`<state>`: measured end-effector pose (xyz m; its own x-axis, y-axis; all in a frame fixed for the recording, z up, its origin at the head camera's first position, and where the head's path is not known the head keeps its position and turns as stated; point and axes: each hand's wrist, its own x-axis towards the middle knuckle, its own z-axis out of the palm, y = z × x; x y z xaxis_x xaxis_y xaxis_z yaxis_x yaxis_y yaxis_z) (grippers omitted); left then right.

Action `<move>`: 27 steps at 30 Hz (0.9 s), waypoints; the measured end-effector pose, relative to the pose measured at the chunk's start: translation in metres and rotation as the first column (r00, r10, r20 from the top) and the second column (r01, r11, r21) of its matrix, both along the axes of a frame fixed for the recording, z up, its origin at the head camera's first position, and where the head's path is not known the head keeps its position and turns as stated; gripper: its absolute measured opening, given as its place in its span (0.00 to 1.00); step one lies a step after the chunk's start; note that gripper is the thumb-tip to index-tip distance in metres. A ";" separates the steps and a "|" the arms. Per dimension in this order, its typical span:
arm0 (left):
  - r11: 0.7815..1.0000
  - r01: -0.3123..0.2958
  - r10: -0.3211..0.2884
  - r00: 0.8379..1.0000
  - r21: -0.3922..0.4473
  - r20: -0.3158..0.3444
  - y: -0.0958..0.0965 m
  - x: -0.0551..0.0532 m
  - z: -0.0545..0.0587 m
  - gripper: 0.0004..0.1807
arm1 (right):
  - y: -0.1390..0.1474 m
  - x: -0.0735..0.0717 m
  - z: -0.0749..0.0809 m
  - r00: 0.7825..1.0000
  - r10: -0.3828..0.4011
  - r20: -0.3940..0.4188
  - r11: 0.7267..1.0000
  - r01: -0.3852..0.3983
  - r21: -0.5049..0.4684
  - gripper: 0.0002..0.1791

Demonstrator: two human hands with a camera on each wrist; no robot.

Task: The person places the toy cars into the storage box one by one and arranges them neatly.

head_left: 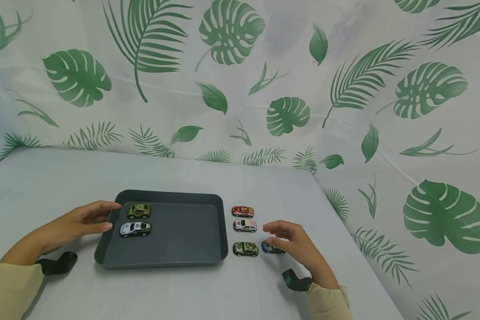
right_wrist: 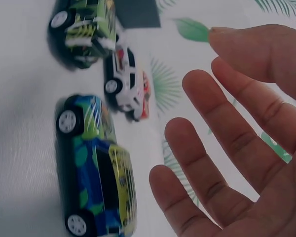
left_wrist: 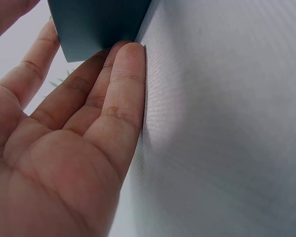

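"Where is the blue-and-green patterned toy car (head_left: 270, 248)?"

"On the white tabletop (head_left: 208, 293), right of the dark-grey rectangular tray (head_left: 184, 235), near the right hand (head_left: 292, 241), whose fingers are spread clear of it."

"Which way does it point?"

"Long axis left to right in the head view, partly hidden by that hand; I can't tell which end is the nose."

"The left hand (head_left: 82, 221)?"

"Thumb and fingers apart at the tray's left edge."

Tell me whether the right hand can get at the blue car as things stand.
Probably yes: the right hand is close to the blue car, fingers apart and holding nothing, with no obstacle visible between the two.
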<state>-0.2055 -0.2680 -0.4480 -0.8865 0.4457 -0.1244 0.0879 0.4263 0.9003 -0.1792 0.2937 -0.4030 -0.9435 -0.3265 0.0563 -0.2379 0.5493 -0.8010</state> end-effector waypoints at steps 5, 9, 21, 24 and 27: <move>1.000 -0.004 0.004 1.000 -0.006 0.003 0.001 0.000 0.001 0.36 | 0.003 -0.001 -0.002 1.000 -0.019 0.002 0.999 0.019 0.047 0.16; 1.000 -0.004 0.004 1.000 -0.006 -0.002 0.000 0.000 0.000 0.35 | 0.004 -0.001 -0.004 0.999 -0.043 0.010 0.996 0.042 0.079 0.17; 1.000 -0.011 0.011 1.000 -0.008 0.004 0.001 0.000 0.000 0.36 | 0.010 -0.002 -0.010 0.993 -0.112 0.029 0.983 0.106 0.151 0.17; 1.000 -0.010 0.010 1.000 -0.008 0.001 0.001 0.000 0.000 0.36 | 0.012 -0.003 -0.012 0.992 -0.121 0.046 0.981 0.113 0.155 0.18; 1.000 -0.010 0.010 1.000 -0.010 0.000 0.001 0.000 0.000 0.36 | 0.013 -0.003 -0.013 0.992 -0.109 0.065 0.982 0.097 0.161 0.19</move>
<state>-0.2050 -0.2675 -0.4477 -0.8909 0.4355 -0.1286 0.0839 0.4361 0.8960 -0.1826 0.3072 -0.4164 -0.9722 -0.2268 -0.0585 -0.1175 0.6885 -0.7157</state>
